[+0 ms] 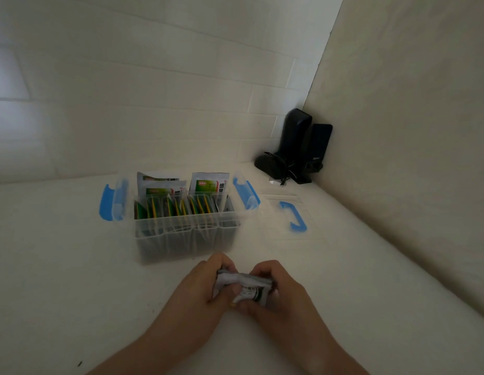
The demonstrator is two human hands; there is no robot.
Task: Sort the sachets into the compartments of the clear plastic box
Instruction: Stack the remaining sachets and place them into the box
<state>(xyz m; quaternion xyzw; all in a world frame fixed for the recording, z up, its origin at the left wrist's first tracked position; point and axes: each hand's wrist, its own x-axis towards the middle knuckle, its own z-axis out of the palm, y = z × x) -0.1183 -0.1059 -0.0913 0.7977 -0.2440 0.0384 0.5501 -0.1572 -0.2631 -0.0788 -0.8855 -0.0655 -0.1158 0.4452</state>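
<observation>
Both hands gripping a small stack of sachets just in front of the clear box.

Left hand (201,289) and right hand (273,289) curled round crinkly white foil sachets (242,288), print blurred, unreadable. Ribbed clear plastic box (186,234) mid-counter, blue latches (107,203) flipped out, green-yellow sachets upright in its compartments, two taller white ones (208,184) behind. Clear lid with blue handle (293,216) right of box. Black speakers (300,147) in far right corner of white counter (73,280).

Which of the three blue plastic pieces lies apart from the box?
The blue handle, lying flat on the table right of the clear plastic box. The other two, left latch and right latch, hang open off the box ends.
</observation>
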